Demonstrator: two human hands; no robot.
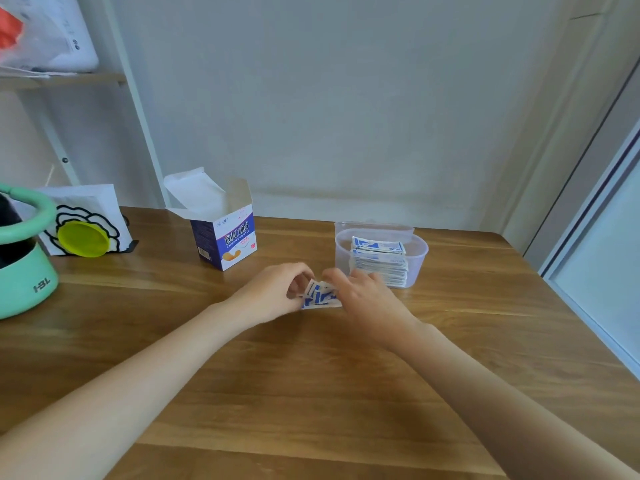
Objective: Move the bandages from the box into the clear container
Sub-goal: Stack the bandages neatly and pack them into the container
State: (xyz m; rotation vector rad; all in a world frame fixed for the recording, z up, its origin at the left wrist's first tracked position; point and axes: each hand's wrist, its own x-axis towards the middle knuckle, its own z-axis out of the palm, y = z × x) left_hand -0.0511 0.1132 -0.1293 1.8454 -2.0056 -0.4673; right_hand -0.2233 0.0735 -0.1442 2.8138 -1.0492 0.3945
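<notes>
Loosely fanned white-and-blue bandages (320,295)

Both hands, left (277,289) and right (363,296), gathering loose bandages (320,295) on bench (311,393); stack (379,261) inside clear container (420,251); open box (225,237) behind.

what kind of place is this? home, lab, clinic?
Probably a home room, at a desk against a wall. Cues: a wooden table with household clutter, namely a mint green pot and a printed paper bag, plus a shelf holding a plastic bag. No lab or clinic fittings in view.
</notes>
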